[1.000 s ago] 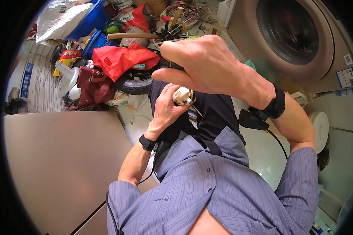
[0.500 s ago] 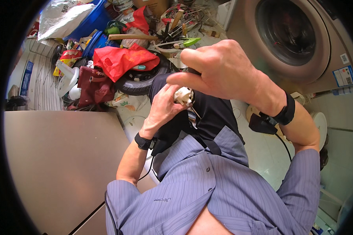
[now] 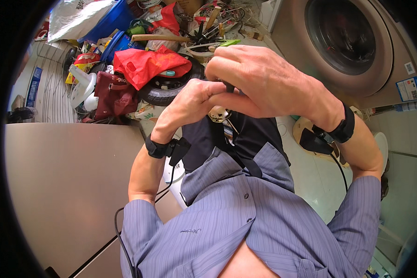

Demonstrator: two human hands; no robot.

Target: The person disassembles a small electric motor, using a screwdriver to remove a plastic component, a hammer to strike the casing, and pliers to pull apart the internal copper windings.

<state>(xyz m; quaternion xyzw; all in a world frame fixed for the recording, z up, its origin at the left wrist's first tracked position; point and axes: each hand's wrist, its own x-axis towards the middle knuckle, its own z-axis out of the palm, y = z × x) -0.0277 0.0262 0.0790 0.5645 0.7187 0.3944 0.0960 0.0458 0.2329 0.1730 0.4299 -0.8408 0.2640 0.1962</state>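
Both my hands are raised close together in front of my thighs, knuckles up. My right hand (image 3: 259,83) is closed around a small dark piece (image 3: 229,87), of which only a bit shows between the fingers. My left hand (image 3: 192,102) has its fingers pressed together and meets the right fingertips; what they grip is hidden. Just below the hands, between my legs, sits a cream-coloured part (image 3: 218,114) with a rounded, hollowed shape, partly covered by the fingers. A thin pale rod or wire (image 3: 232,126) runs down beside it.
A red bag (image 3: 148,67) lies over a black tyre (image 3: 164,95) ahead. Around it are blue tubs (image 3: 113,44), a maroon bag (image 3: 116,97) and a wooden handle (image 3: 160,38). A washing machine (image 3: 384,65) stands at right, a flat beige panel (image 3: 74,180) at left.
My left hand has let go of the cream part and risen to meet my right hand. My right hand has lowered slightly and its fingers have turned down. The view has shifted a little.
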